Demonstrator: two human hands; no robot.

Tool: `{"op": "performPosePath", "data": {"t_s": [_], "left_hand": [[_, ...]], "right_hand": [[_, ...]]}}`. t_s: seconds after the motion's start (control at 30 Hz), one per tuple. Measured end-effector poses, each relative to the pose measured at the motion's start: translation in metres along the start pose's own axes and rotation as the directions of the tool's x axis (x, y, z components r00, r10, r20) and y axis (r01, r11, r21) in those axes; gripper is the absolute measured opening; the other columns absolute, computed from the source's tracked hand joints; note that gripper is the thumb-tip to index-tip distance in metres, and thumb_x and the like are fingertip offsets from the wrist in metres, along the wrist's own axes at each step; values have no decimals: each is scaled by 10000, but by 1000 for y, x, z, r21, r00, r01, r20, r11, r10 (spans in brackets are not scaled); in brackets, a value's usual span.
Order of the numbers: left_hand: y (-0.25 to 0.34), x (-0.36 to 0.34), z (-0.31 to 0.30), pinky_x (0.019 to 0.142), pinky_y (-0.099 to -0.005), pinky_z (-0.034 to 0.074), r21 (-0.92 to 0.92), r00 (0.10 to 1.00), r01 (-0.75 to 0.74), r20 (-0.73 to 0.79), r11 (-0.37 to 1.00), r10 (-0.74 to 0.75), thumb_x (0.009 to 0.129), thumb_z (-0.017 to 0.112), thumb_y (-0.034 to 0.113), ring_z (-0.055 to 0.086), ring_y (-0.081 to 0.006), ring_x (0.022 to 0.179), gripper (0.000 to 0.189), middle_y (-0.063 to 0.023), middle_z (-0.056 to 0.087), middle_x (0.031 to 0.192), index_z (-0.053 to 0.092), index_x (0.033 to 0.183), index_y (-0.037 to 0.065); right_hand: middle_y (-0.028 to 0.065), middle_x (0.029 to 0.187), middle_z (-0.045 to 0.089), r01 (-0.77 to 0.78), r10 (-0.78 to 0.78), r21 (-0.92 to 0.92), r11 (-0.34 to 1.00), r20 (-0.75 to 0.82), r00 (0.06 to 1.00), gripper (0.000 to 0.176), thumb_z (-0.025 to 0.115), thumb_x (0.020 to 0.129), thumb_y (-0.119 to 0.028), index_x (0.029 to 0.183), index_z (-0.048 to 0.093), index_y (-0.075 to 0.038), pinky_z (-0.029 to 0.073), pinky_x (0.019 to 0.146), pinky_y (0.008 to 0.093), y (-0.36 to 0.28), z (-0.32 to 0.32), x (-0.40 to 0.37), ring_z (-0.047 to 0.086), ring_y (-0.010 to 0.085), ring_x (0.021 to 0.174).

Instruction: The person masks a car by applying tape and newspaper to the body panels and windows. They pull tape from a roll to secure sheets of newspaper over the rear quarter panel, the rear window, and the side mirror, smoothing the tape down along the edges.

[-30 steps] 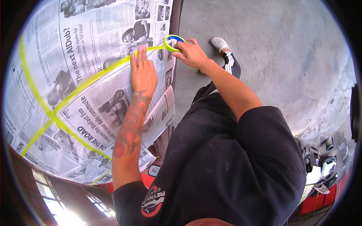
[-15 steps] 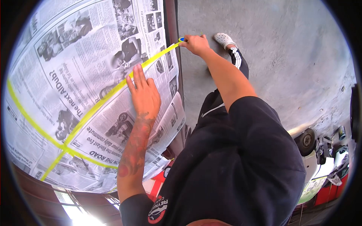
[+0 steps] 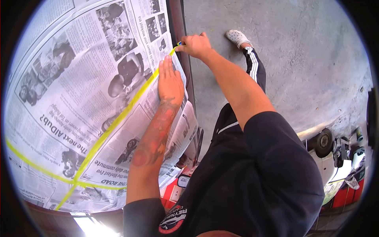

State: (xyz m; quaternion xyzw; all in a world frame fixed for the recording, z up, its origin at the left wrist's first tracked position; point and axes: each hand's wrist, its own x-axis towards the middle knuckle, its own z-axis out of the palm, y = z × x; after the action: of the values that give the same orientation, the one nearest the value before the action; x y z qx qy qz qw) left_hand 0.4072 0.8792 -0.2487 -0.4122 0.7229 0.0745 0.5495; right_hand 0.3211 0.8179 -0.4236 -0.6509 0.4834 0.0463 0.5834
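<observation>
Newspaper sheets (image 3: 51,91) cover the surface on the left, with a strip of yellow tape (image 3: 130,106) running diagonally over them toward the upper right. My left hand (image 3: 170,81) lies on the paper, fingers stretched and touching the tape near its upper end. At the edge of the newspaper, my right hand (image 3: 194,45) is closed around the tape roll (image 3: 180,43); only a bit of its blue and yellow rim shows. Further tape strips cross the paper at the lower left.
Grey concrete floor (image 3: 292,55) lies to the right, with my foot in a light clog (image 3: 237,37). A dark edge strip (image 3: 178,23) borders the papered surface. A wheel (image 3: 323,143) and car parts stand at the lower right, red items at the bottom.
My left hand has slid up along the tape toward the roll. My right hand has come slightly left, nearer the paper's edge, and the view has shifted.
</observation>
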Motion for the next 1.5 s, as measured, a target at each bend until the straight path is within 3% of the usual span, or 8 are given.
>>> {"op": "performPosePath", "data": {"t_s": [0.17,0.37,0.47,0.77,1.0,1.2,1.27,1.5], "left_hand": [[14,44,13,1223,-529,-1,70,991,-28,129,997,19,1044,345,283,161,-337,1523,472,-215,267,1605,532,1377,5],[18,51,0,1219,-544,44,136,977,-49,214,990,19,1062,303,247,179,-360,1513,473,-202,281,1603,512,1416,13],[16,50,5,1218,-547,47,158,978,-73,206,985,39,1061,307,246,181,-362,1513,469,-205,282,1601,523,1407,16],[14,65,12,1235,-480,32,41,973,-100,214,994,89,1035,331,280,193,-329,1516,517,-216,295,1593,467,1440,-11],[-12,-6,-15,1241,-419,94,18,999,-28,24,999,28,977,488,347,226,-290,1506,643,-192,317,1585,365,1498,-10],[-48,-111,-35,1230,-418,152,-91,997,41,-56,995,-46,881,647,439,252,-252,1495,793,-136,332,1589,384,1488,1],[-59,-145,-38,1220,-448,179,-159,987,106,-101,982,-123,850,690,441,269,-245,1487,828,-116,341,1588,388,1487,9],[-95,-234,-28,1166,-561,226,-384,849,400,-186,832,-495,826,709,461,310,-247,1464,850,-97,364,1575,387,1498,53]], "right_hand": [[75,941,749,19,-19,-5,1000,17,1000,523,514,919,-633,1110,724,-194,362,928,438,6,6,-7,693,235,926],[120,910,740,125,-114,64,990,-154,982,497,433,983,-560,1081,719,-165,371,902,457,28,26,-10,692,294,892],[159,999,728,-485,634,525,700,-145,759,524,443,979,-590,1139,670,-145,360,943,500,35,47,0,664,361,989],[252,1401,534,-396,431,721,568,150,890,1091,548,779,-816,1432,295,20,254,1120,543,-6,77,0,487,381,1345],[342,1381,478,-294,485,943,157,185,855,1033,661,811,-699,1424,288,44,387,1086,417,5,150,34,494,396,1314],[249,1422,509,-402,599,823,401,97,795,919,593,867,-661,1450,274,-27,212,1137,605,30,172,19,486,404,1335],[201,1416,542,-512,562,625,588,139,815,834,581,890,-600,1457,273,-71,127,1120,673,13,119,-18,489,402,1337],[191,1324,612,-489,516,372,789,31,856,689,627,891,-511,1422,361,-161,302,1059,563,78,56,-68,556,363,1272]]}}
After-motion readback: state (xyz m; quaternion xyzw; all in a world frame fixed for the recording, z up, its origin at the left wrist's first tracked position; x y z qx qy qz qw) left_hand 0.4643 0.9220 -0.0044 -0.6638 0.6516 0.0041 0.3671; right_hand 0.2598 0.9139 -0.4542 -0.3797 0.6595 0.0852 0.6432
